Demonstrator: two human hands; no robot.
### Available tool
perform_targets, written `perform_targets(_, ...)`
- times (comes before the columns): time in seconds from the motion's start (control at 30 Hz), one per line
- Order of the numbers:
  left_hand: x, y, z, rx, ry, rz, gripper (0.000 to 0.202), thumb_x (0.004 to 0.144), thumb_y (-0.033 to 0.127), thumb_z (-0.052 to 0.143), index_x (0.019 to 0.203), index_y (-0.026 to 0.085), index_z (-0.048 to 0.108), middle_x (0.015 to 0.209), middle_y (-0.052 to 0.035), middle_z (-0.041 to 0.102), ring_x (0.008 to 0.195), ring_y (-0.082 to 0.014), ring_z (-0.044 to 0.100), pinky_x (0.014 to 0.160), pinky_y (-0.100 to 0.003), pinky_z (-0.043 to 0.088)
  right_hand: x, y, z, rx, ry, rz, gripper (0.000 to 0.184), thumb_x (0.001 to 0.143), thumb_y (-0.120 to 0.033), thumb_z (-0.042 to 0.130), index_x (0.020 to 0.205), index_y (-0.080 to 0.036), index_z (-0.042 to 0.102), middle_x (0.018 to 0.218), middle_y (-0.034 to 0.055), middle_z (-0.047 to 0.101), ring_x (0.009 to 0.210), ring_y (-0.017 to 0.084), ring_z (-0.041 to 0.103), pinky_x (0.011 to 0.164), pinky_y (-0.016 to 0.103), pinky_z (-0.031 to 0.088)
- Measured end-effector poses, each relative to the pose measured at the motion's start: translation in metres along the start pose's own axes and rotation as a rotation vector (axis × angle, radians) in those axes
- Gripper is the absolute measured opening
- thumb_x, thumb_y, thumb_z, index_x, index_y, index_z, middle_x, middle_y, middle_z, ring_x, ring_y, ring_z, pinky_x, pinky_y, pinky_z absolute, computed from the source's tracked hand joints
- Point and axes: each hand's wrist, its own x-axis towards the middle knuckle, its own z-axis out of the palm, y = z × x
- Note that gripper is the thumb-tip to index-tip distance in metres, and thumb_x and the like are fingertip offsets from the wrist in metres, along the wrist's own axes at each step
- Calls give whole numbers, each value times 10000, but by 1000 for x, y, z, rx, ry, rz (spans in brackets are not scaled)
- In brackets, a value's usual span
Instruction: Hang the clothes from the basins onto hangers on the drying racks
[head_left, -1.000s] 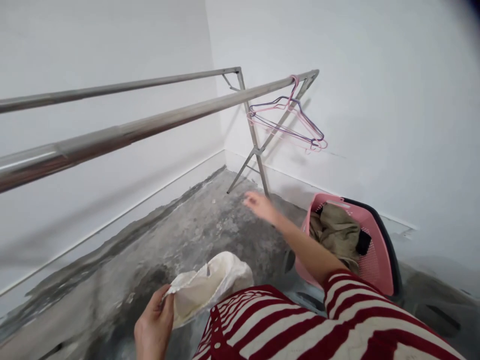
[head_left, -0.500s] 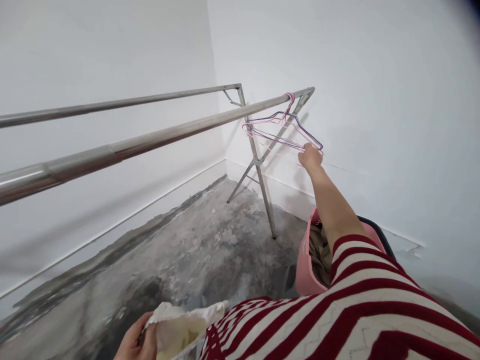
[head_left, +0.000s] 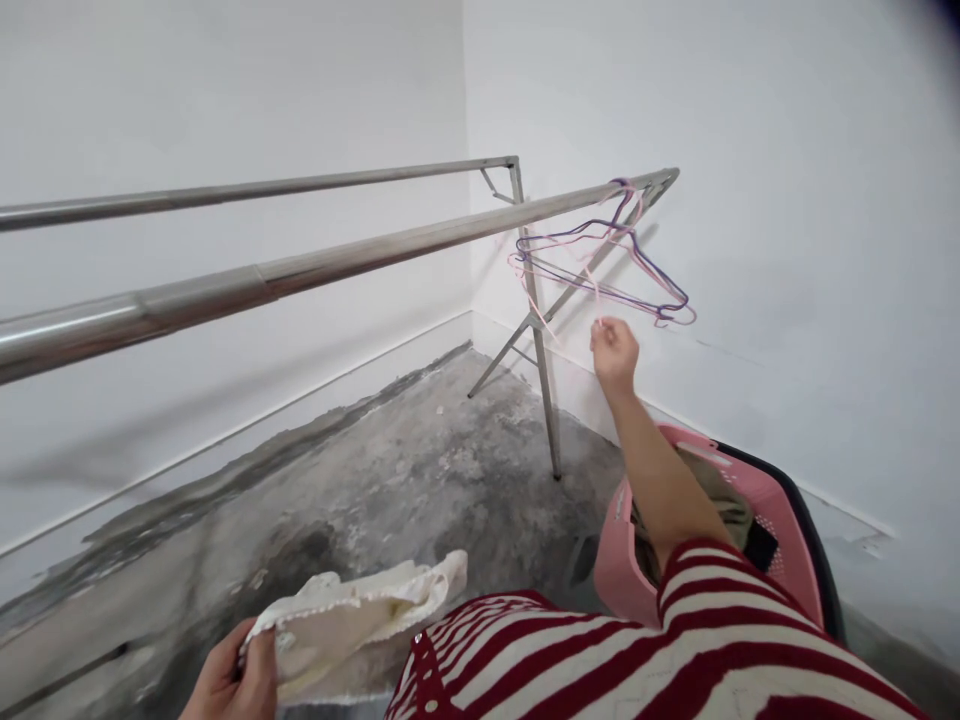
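My right hand (head_left: 615, 352) is raised in front of the white wall, its fingers pinched on what looks like the thin pink wire of a hanger (head_left: 597, 290). That pink hanger and a purple wire hanger (head_left: 600, 286) hook over the end of the near steel rail (head_left: 300, 268) of a drying rack. Low at the bottom left, my left hand (head_left: 229, 680) grips a crumpled cream cloth (head_left: 337, 625), which spreads out to the right in front of my red-and-white striped sweater.
The rack's steel legs (head_left: 546, 385) stand on rough, patchy concrete in the room's corner. Below my right arm, a pink laundry basket (head_left: 780, 540) with a black rim holds olive cloth (head_left: 724, 490). White walls rise behind.
My right hand has dropped slightly below the hangers, drawing a pink wire down with it. My left hand has moved left, and the cloth is spread wider. The hangers swing apart.
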Motion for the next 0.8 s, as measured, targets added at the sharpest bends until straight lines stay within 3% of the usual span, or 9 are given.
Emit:
perform_targets(0.13, 10, 8, 0, 35, 40, 62, 213, 677, 546, 460, 783, 499, 639, 623, 137, 622, 761, -218, 625, 688, -321, 444, -80, 13, 7, 127, -188, 46, 376, 806, -436, 497, 1082, -181, 486, 673, -28, 550, 575, 126, 491, 601, 260, 420)
perform_targets(0.2, 15, 16, 1, 75, 33, 142, 317, 692, 499, 466, 880, 360, 680, 713, 67, 667, 760, -206, 621, 681, -294, 439, -100, 14, 14, 111, -305, 69, 495, 760, -437, 557, 1173, -182, 458, 648, -45, 540, 572, 129, 487, 610, 267, 419)
perform_targets(0.27, 20, 25, 3, 113, 48, 167, 382, 715, 448, 474, 944, 236, 696, 771, -15, 685, 769, -203, 614, 669, -271, 424, -115, 10, 22, -5, -441, 103, 478, 738, -446, 584, 1138, -190, 533, 584, -51, 508, 561, 136, 471, 618, 278, 408)
perform_targets(0.4, 41, 30, 10, 57, 63, 176, 321, 714, 377, 524, 906, 206, 716, 721, -21, 673, 727, -179, 603, 639, -240, 400, -154, -3, 30, -21, -745, 195, 325, 743, -469, 581, 918, -212, 677, 638, 1, 563, 583, 146, 482, 583, 282, 391)
perform_targets(0.53, 65, 21, 7, 5, 111, 182, 290, 729, 356, 540, 901, 206, 719, 670, -5, 648, 663, -148, 572, 617, -227, 379, -200, -30, 18, 239, -911, 387, 342, 751, -428, 583, 1009, -220, 670, 568, -27, 499, 493, 115, 415, 483, 248, 344)
perform_targets(0.6, 72, 18, 2, -38, 132, 168, 280, 720, 347, 555, 898, 206, 719, 646, 3, 631, 642, -139, 556, 619, -227, 373, -219, -50, 13, 315, -1129, 407, 351, 719, -372, 620, 1030, -215, 665, 549, -39, 492, 476, 104, 406, 473, 239, 336)
perform_targets(0.7, 77, 16, -2, -282, 107, 196, 272, 688, 335, 573, 866, 182, 710, 665, 7, 629, 627, -121, 541, 626, -223, 385, -240, -80, 16, 390, -1572, 299, 297, 672, -304, 681, 949, -198, 690, 569, -29, 527, 506, 102, 445, 501, 238, 365)
perform_targets(0.73, 78, 15, -3, -416, 79, 189, 271, 675, 339, 580, 850, 171, 701, 676, 7, 631, 617, -113, 535, 620, -219, 392, -246, -86, 19, 419, -1648, 256, 262, 682, -300, 683, 920, -191, 695, 556, -29, 518, 503, 99, 441, 506, 238, 368)
perform_targets(0.8, 80, 14, -5, -682, 15, 133, 270, 647, 348, 600, 820, 157, 676, 680, 12, 628, 583, -97, 517, 593, -210, 399, -252, -93, 24, 513, -1615, 225, 229, 742, -328, 644, 909, -178, 688, 511, -39, 484, 474, 89, 421, 503, 236, 364)
